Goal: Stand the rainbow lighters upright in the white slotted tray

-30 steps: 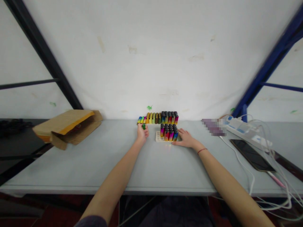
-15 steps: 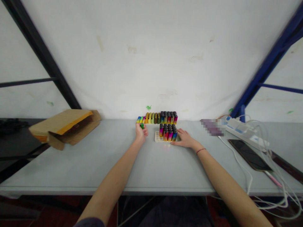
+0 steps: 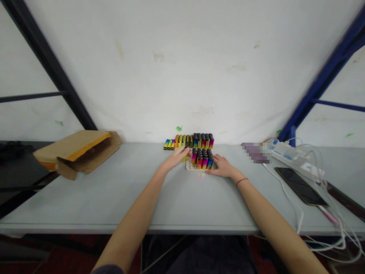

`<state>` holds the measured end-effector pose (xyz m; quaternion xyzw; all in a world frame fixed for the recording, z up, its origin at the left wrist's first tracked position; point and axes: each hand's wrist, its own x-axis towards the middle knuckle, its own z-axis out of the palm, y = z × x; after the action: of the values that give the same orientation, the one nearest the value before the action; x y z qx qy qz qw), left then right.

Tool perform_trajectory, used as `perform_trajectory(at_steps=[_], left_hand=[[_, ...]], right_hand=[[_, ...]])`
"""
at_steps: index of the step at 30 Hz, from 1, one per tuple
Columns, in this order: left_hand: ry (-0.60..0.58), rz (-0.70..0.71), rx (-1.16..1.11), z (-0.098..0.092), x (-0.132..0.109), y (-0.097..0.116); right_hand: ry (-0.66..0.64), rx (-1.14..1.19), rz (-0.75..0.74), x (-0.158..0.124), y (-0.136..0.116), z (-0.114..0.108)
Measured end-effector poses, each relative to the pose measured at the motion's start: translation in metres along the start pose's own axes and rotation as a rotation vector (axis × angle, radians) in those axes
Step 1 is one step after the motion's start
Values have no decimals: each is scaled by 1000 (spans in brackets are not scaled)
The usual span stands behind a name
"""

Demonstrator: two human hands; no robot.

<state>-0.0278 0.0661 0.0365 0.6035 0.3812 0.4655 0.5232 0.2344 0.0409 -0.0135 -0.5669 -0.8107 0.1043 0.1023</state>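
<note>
A white tray with round holes (image 3: 191,166) sits on the table, with several upright lighters (image 3: 204,163) in rainbow colours with black tops filling its right part. My left hand (image 3: 174,159) is at the tray's left edge, fingers closed on a yellowish lighter (image 3: 184,157) that they partly cover. Spread against the tray's right side is my right hand (image 3: 224,167), thumb at the front corner and fingers behind. Behind the tray stand dark-topped lighters (image 3: 203,140) and a yellow-topped group (image 3: 182,140). A few lighters (image 3: 169,144) lie flat to their left.
An open cardboard envelope (image 3: 76,152) lies at the left of the grey table (image 3: 137,198). On the right are a black phone (image 3: 300,186), a white power strip (image 3: 298,160) and loose white cables (image 3: 345,232). A white wall (image 3: 182,68) rises behind.
My left hand has moved right, from beside the flat lighters to the tray's left edge, bringing a lighter along. The right hand has stayed at the tray.
</note>
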Motion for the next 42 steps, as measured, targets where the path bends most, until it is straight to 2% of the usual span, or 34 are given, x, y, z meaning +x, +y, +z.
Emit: perform_trajectory(at_steps=[2,5,13,21,27,31,35,39,40,42], left_hand=[[-86,126,232,-3,-4,7],[-158,181,402,-6,-7,12],[-238,277,437,-3,-5,2],[-215,235,421,-1,-5,-4],[-201,302,505,-3,-6,-9],[-77,378,633,-12,1,-13],[169,393,867,-43,15,-33],[421,227,1052,-75,27,-62],[459,194,1088,-79,29,-68],[462,179,1157,-83,35,-77]], right_hand=[[0,-4,-11,0,0,-1],[1,-3,-32,0,1,-1],[9,-2,-15,2,2,1],[1,-11,-14,1,2,1],[1,-7,-13,2,2,1],[-3,-13,-3,1,1,0],[-8,-1,1,0,1,0],[-9,18,4,0,1,1],[-8,19,2,0,1,1],[-7,20,0,0,1,1]])
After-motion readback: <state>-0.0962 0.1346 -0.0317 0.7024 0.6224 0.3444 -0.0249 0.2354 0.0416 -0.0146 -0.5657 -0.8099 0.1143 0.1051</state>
